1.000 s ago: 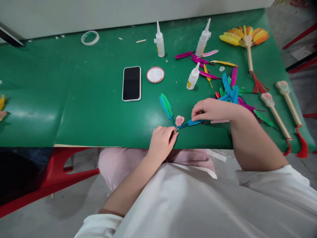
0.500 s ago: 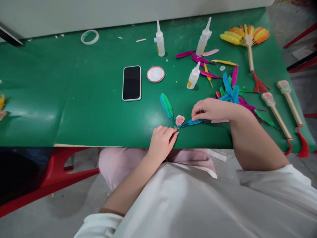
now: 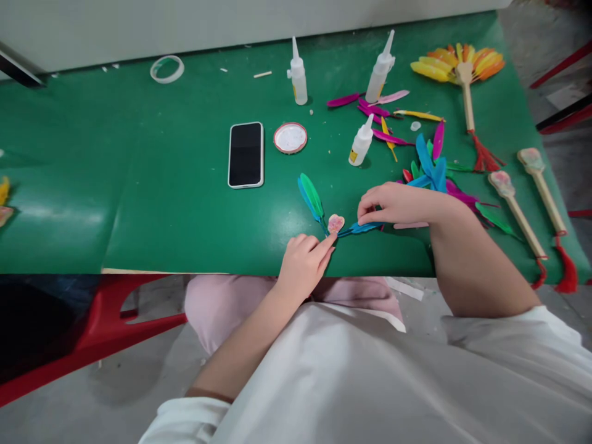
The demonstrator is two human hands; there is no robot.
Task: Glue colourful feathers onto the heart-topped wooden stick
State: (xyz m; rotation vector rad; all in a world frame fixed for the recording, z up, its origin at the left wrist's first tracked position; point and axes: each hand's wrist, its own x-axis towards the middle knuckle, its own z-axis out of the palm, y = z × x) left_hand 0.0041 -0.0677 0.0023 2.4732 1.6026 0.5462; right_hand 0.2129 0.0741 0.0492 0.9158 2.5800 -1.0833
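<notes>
My left hand (image 3: 303,262) is closed near the table's front edge, its index finger stretched to the base of a small pink patterned fan head (image 3: 335,223). The fan's handle is mostly hidden under that hand. A green feather (image 3: 311,195) and a blue one beside it (image 3: 306,196) fan out up and left from this base. My right hand (image 3: 382,205) pinches a blue feather (image 3: 363,228), whose quill points left to the same base. Its fingertips partly cover the feather.
White glue bottles (image 3: 361,143) stand beyond my hands, near a round lid (image 3: 290,138) and a phone (image 3: 246,155). Loose feathers (image 3: 432,169) lie by my right forearm. Tasselled handles (image 3: 518,213) and a yellow-orange feather fan (image 3: 464,74) lie at the right. A tape roll (image 3: 167,69) lies far left.
My left index finger has stretched out onto the feather base below the pink fan head. My right hand stays at the blue feather.
</notes>
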